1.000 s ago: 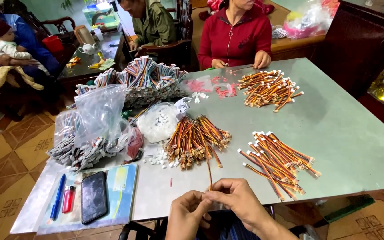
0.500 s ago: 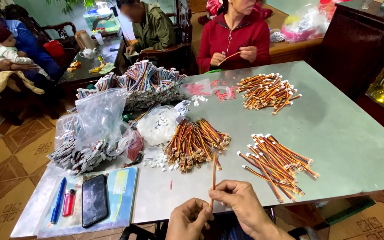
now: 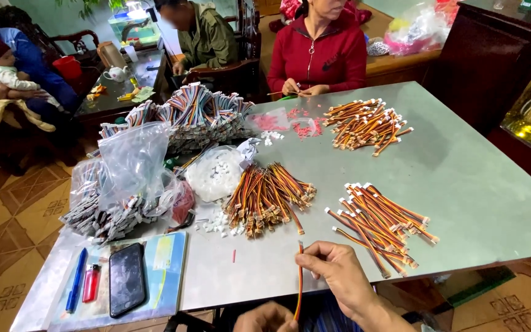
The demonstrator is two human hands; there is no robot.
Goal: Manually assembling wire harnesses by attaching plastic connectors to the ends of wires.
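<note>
On the far left a blue pen [image 3: 76, 289] and a small red lighter [image 3: 91, 283] are lying beside a glossy black phone [image 3: 126, 278], all resting on a pale plastic folder [image 3: 168, 270]. Above them a crinkly clear bag [image 3: 135, 161] is slumping over dark little connectors, partly hiding them. Further in, white plastic plugs [image 3: 219, 222] are scattering across the smooth grey metal table [image 3: 474, 184], next to a fanned bundle of orange-and-brown wires [image 3: 267, 198].

At the bottom edge, the left hand [image 3: 267, 318] is only peeking in, cut off by the frame, fingers pinching the lower end of one thin wire strip [image 3: 299, 280]. The strip is standing nearly upright just over the table's near edge. The right hand [image 3: 338, 270] is closing around its top end. To the right, a pile of finished wires [image 3: 376, 218] with white tips is lying loose.
</note>
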